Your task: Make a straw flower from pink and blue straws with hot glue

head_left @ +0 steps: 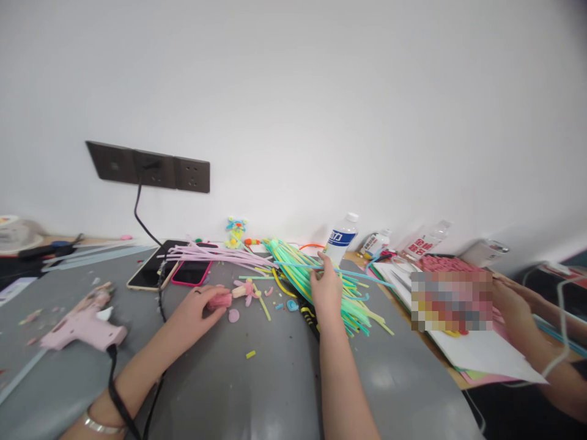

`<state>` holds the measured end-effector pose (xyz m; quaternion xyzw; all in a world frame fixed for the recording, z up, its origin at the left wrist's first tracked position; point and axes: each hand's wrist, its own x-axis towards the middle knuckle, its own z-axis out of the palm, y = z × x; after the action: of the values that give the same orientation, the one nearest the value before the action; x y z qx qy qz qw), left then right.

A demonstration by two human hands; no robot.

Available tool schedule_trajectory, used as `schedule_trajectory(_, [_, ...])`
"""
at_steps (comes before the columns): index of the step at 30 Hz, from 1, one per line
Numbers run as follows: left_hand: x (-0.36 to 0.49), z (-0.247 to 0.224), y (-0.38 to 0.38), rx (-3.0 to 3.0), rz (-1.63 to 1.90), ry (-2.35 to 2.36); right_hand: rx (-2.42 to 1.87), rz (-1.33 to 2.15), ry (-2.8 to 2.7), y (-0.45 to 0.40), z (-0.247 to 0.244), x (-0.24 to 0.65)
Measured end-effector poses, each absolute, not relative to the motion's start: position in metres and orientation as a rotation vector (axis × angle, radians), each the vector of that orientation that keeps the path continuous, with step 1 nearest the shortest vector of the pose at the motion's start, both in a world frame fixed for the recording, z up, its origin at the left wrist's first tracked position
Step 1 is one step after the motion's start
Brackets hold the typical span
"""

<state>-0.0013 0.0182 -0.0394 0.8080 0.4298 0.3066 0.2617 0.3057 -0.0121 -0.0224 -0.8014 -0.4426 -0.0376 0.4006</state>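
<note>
a: define the reference item.
b: the green-and-yellow bundle (296, 269) of strands, laid on the grey tabletop (257, 397).
a: locate the left hand (205, 315) and report its grip.
b: left of the bundle. the grip is narrow, thumb and fingers closed on the pink piece (220, 300).
a: give the position of the pink piece.
b: left of the bundle. the pink flower figure (249, 287) lies between piece and bundle, just beside the piece. a pink disc (233, 315) lies on the near side.
a: locate the right hand (328, 293).
b: on the bundle, touching it. whether its grip encloses any strands cannot be told.
a: list adjacent items.
b: behind the bundle: bottle (340, 241), blue label. left of it: lilac strands (220, 255), laid across a pink-edged phone (190, 274). well left: pink glue gun (85, 327). at its near side: yellow-and-black handle (309, 316). well right: another person's hands (516, 305), near white paper (499, 354).
</note>
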Motion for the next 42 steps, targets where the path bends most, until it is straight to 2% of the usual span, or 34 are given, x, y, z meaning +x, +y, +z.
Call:
schedule_trajectory(17, [-0.002,-0.042,0.018,2.162,0.841,1.155,-1.662,-0.173,-0.920,-0.019,-0.009,0.304])
schedule_trajectory(24, [0.001,-0.029,0.016,2.138,0.920,1.140,-1.391,-0.218,-1.355,-0.019,-0.002,0.283])
schedule_trajectory(29, [0.002,-0.015,0.014,1.800,1.175,1.191,-1.082,0.000,-1.780,-0.017,-0.003,0.237])
schedule_trajectory(34, [0.002,-0.013,0.015,1.366,1.216,1.023,-0.985,0.100,-1.926,-0.018,-0.011,0.209])
schedule_trajectory(38, [0.002,-0.010,0.017,0.976,1.323,0.941,-1.043,0.099,-1.761,-0.022,-0.006,0.215])
schedule_trajectory(42, [-0.002,-0.006,0.020,0.682,1.374,0.879,-1.090,0.027,-1.322,-0.024,0.002,0.228])
